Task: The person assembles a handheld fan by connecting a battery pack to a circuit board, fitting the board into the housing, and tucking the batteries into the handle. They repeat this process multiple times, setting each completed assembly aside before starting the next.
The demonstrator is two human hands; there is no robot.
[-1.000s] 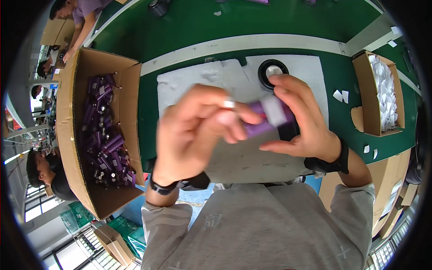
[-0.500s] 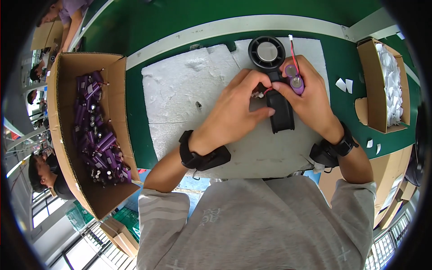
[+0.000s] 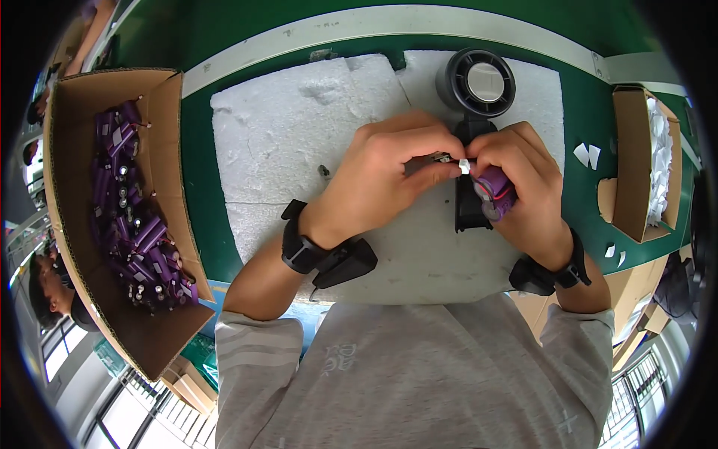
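A black handheld fan (image 3: 449, 88) lies with its round head away from me, its handle (image 3: 470, 212) running toward me beneath my hands. My right hand (image 3: 525, 173) is closed around a purple battery pack (image 3: 499, 200) with red and black wires, held over the right side of the handle. A small white plug (image 3: 464, 167) sits between the fingertips of both hands. My left hand (image 3: 396, 168) pinches at a small connector end (image 3: 443, 158) beside that plug; its fingers partly hide it. Whether plug and connector are joined, I cannot tell.
White foam sheets (image 3: 292, 142) cover the green table (image 3: 221, 224). An open cardboard box (image 3: 168, 329) of purple battery packs (image 3: 138, 217) stands at left. At right is a smaller box (image 3: 630, 168) of white paper pieces (image 3: 660, 161), with loose pieces (image 3: 587, 155) nearby.
The battery pack's white plug has come down from pointing upward to between my fingertips. My right hand has turned the pack lower, and my left fingers have closed to a pinch.
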